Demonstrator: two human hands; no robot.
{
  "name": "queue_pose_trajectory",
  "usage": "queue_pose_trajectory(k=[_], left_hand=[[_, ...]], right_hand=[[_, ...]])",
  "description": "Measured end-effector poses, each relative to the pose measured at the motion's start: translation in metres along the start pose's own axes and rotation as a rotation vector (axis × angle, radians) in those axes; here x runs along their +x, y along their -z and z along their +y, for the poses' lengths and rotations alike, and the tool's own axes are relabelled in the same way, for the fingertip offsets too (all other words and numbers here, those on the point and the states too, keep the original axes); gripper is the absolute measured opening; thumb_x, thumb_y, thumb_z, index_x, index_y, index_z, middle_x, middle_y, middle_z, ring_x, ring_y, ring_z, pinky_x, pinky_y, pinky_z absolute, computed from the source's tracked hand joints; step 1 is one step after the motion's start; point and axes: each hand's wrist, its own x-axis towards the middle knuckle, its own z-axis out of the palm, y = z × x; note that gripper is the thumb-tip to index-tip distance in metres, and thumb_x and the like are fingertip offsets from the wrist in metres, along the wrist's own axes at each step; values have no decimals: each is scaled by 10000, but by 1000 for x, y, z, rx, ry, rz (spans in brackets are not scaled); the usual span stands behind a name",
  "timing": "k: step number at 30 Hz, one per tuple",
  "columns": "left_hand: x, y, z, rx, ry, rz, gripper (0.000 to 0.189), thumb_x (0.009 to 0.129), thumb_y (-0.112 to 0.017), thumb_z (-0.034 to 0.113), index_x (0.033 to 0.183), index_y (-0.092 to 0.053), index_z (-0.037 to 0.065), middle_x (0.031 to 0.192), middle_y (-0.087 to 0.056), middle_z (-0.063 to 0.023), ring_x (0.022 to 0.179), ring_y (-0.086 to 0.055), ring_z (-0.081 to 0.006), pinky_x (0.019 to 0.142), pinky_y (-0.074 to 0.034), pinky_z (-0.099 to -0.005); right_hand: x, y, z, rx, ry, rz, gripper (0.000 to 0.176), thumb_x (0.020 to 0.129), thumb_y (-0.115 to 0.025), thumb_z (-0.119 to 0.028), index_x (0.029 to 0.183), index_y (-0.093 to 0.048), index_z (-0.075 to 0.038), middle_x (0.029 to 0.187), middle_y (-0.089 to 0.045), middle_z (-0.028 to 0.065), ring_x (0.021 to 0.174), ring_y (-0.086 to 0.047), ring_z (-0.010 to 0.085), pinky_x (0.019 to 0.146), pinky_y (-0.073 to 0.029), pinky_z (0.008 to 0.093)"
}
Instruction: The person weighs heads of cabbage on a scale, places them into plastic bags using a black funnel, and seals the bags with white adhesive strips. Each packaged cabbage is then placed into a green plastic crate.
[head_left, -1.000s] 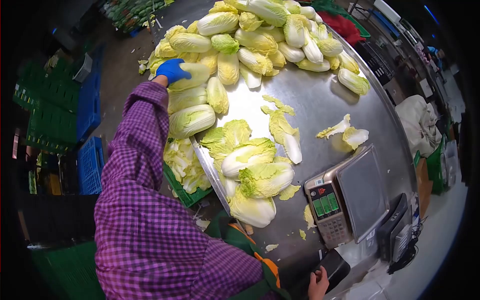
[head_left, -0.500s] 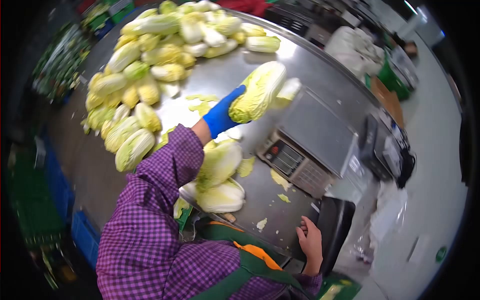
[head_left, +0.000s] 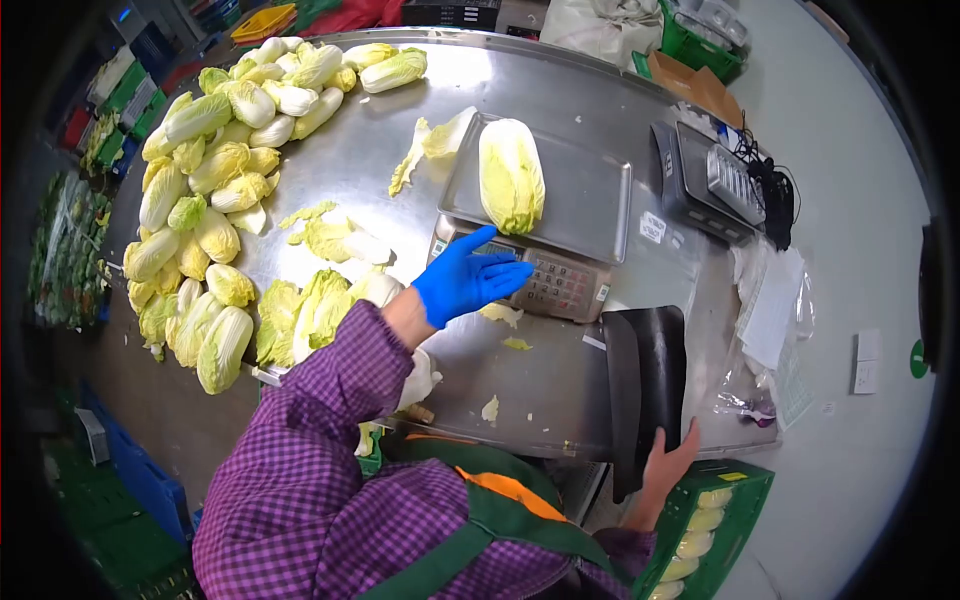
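Note:
A napa cabbage (head_left: 512, 178) lies on the metal platform of a weighing scale (head_left: 585, 225), its leafy end toward me. My left hand (head_left: 470, 280), in a blue glove, is open with fingers stretched out over the scale's display and keypad, apart from the cabbage. At the lower right, my bare right hand (head_left: 668, 466) is open, thumb and fingers apart, right at the lower edge of a black curved trough-like piece (head_left: 660, 370). Nearest my left forearm lie more cabbages (head_left: 322, 312) and loose leaves (head_left: 335, 238).
A heap of napa cabbages (head_left: 215, 170) covers the steel table's (head_left: 520, 380) left side. A second scale (head_left: 705, 185) with black cables stands at the right. Below it hang papers and plastic (head_left: 770, 305). A green crate (head_left: 715, 510) of wrapped cabbages stands at lower right.
My left hand has set the cabbage down on the scale, let go and drawn back toward me. My right hand has moved to the black piece's outer edge. The view has shifted.

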Motion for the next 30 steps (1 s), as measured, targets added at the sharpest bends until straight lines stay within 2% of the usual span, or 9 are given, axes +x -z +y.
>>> queue_pose_trajectory(k=[4, 7, 8, 10, 12, 18, 20, 26, 30], left_hand=[[-55, 36, 18, 134, -214, -88, 428, 917, -525, 221, 1244, -470, -50, 1253, -533, -178, 1085, -563, -265, 874, -492, -355], [-96, 47, 37, 254, -464, 35, 364, 916, -513, 186, 1206, -529, -35, 1186, -587, -152, 1031, -579, -240, 864, -462, -312], [-110, 43, 40, 298, -514, 76, 361, 927, -497, 198, 1210, -531, -24, 1146, -611, -138, 1013, -587, -226, 861, -467, -312], [-127, 52, 52, 280, -561, 86, 358, 938, -484, 212, 1216, -532, -8, 1141, -616, -126, 1007, -592, -208, 865, -471, -314], [-137, 57, 60, 279, -586, 100, 353, 942, -481, 217, 1219, -533, 5, 1135, -622, -109, 1000, -596, -190, 863, -479, -310], [-110, 31, 74, 365, -637, 176, 350, 939, -480, 218, 1226, -527, 21, 1181, -594, -107, 995, -589, -174, 864, -480, -306], [-89, 22, 84, 565, -588, 103, 348, 938, -485, 222, 1224, -528, 29, 1179, -594, -104, 998, -587, -171, 869, -474, -305], [-90, -6, 113, 915, -636, 50, 359, 963, -415, 211, 1267, -482, 32, 1212, -574, -102, 1039, -569, -172, 892, -458, -306], [-156, -5, 115, 1255, -914, 374, 386, 942, -469, 260, 1269, -497, 57, 1189, -581, -66, 1037, -551, -149, 890, -430, -274]], right_hand=[[21, -15, 63, 8, -132, -287, 478, 796, -633, -108, 1243, -493, -10, 1125, -574, 223, 1054, -546, 371, 909, -421, 425], [24, 2, 68, -113, 38, -368, 328, 770, -626, -82, 1093, -604, -28, 866, -642, 189, 814, -624, 349, 751, -474, 434], [24, 9, 66, -114, 39, -379, 328, 770, -626, -82, 1093, -604, -28, 866, -642, 189, 814, -624, 349, 751, -474, 434], [29, 33, 43, -93, -156, -762, 341, 769, -633, -109, 1096, -603, -18, 865, -646, 184, 806, -631, 309, 733, -484, 395], [24, 28, 54, 3, -129, -777, 416, 756, -666, -145, 1140, -579, -12, 909, -640, 190, 810, -627, 273, 734, -486, 359], [55, 3, -33, 220, -52, -543, 508, 789, -674, -145, 1254, -504, -31, 1081, -609, 176, 876, -610, 244, 770, -493, 341], [61, -9, -70, 420, -4, -603, 470, 819, -650, -96, 1258, -501, -20, 1035, -606, 115, 809, -576, 146, 741, -481, 268], [84, -49, -186, 671, 151, -765, 546, 832, -643, -126, 1317, -427, 2, 1175, -557, 158, 926, -583, 189, 768, -494, 294], [106, -84, -261, 807, 259, -656, 673, 831, -657, -215, 1380, -326, -9, 1310, -433, 204, 1096, -521, 252, 872, -458, 325]])
